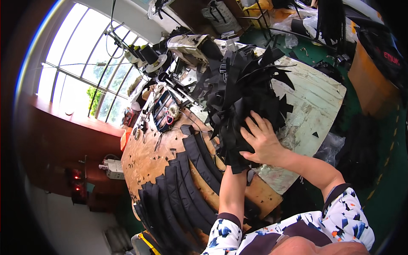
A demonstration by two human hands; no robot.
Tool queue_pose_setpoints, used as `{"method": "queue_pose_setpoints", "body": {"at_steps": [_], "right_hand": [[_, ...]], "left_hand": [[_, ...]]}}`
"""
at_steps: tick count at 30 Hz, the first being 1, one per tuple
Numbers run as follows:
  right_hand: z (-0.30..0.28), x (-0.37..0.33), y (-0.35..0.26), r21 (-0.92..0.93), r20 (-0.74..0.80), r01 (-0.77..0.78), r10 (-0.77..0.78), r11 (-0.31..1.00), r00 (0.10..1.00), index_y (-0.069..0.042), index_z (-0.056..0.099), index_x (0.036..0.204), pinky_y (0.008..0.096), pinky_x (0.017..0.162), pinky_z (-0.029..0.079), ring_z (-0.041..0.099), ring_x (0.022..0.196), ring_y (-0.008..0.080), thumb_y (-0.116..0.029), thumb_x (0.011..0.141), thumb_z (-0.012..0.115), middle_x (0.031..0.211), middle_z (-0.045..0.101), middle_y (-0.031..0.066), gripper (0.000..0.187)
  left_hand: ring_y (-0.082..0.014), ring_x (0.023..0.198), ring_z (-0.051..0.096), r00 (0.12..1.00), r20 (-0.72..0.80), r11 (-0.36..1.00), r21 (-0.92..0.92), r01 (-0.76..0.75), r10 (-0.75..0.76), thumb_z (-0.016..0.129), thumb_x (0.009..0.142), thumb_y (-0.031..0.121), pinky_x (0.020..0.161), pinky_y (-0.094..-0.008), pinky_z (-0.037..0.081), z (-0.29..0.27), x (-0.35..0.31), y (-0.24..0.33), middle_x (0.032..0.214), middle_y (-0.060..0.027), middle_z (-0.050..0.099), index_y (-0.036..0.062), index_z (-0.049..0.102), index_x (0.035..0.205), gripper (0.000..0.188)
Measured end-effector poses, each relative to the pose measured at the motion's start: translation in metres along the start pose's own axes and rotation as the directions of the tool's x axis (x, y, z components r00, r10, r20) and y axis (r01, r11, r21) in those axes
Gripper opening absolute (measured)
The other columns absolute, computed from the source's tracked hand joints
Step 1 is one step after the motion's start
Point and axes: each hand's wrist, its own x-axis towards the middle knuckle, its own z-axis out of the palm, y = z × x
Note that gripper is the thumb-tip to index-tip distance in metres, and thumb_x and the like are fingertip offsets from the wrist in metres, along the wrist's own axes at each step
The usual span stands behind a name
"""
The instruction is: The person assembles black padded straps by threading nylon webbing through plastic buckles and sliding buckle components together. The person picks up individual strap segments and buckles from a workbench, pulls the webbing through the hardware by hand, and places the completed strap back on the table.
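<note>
A big heap of black fabric and webbing pieces point(238, 100), some with pointed ends, stands on the table in front of me. My right hand point(261, 140) lies on the near right side of this heap, its fingers spread over the black pieces. My left forearm point(232, 191) runs up under the near edge of the heap. The black pieces cover my left hand, so its fingers are hidden. A black plastic buckle point(223, 68) shows near the top of the heap.
Several long black padded straps point(170, 191) lie side by side on the wooden table point(142, 157). Behind stand a sewing machine point(193, 46) and black thread cones point(148, 54). A blue tray point(163, 112) holds small tools. A cardboard box point(372, 80) is on the right.
</note>
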Motion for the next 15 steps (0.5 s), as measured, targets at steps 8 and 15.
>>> {"method": "queue_pose_setpoints", "body": {"at_steps": [8, 15], "right_hand": [[-0.049, 0.022, 0.002, -0.102, 0.236, 0.201, -0.173, 0.974, 0.956, -0.006, 0.057, 0.106, 0.0469, 0.090, 0.035, 0.041, 0.118, 0.0338, -0.026, 0.060, 0.073, 0.123, 0.048, 0.0168, 0.053], [-0.070, 0.015, 0.038, -0.039, 0.353, 0.260, -0.230, 0.965, 0.907, -0.009, 0.059, 0.103, 0.0395, 0.085, 0.041, 0.045, 0.118, 0.0301, -0.015, 0.060, 0.071, 0.127, 0.050, 0.0130, 0.045]], "left_hand": [[-0.0238, 0.102, 0.059, 0.991, 0.087, 0.988, -0.103, 0.113, -0.104, 0.049, 0.087, 0.011, 0.087, -0.0343, 0.047, 0.026, 0.026, -0.032, 0.114, -0.0146, 0.060, -0.0026, 0.055, 0.117, 0.034], [-0.0239, 0.102, 0.060, 0.983, -0.162, 0.909, 0.393, 0.142, -0.084, 0.050, 0.086, 0.010, 0.086, -0.0338, 0.048, 0.015, 0.035, 0.027, 0.113, -0.0151, 0.061, -0.0024, 0.055, 0.117, 0.034]]}}
